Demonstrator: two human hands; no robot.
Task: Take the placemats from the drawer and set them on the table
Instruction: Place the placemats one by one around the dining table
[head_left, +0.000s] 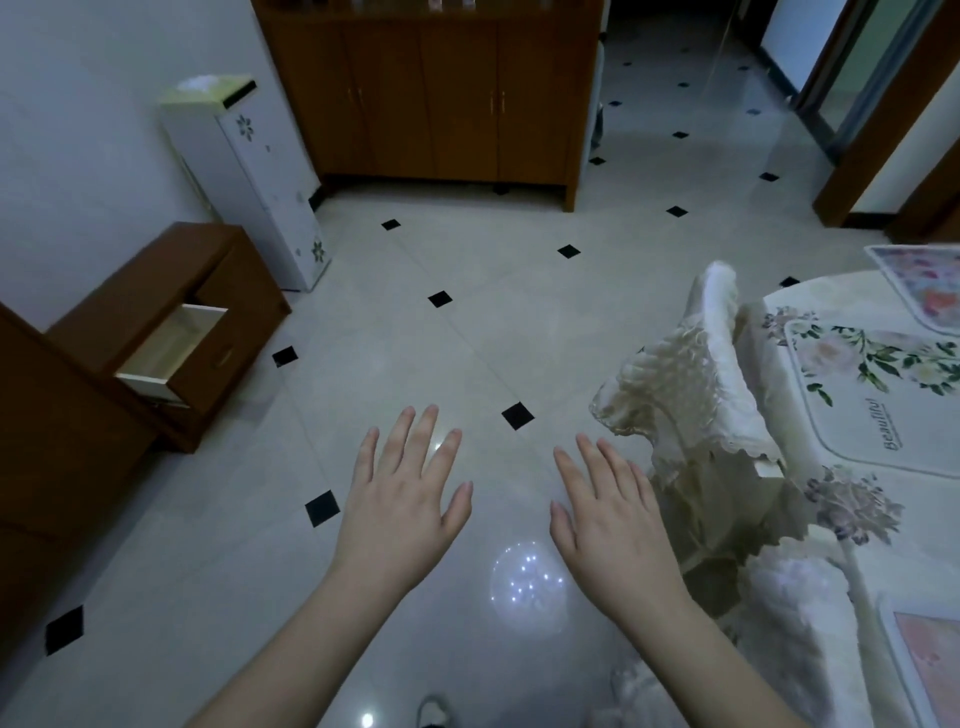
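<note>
Both hands, the left hand (402, 512) and the right hand (610, 519), are held empty with fingers spread, while placemats (872, 395) are laid near the table (810, 525) edge and the open drawer (169, 348) probably needs closing.

Glossy tiled floor (415, 270) mirrors the lights; drawer (171, 353) unit and cabinet (436, 104) are smooth brown wood; lacy embroidered cloth drapes the table (779, 364)
</note>
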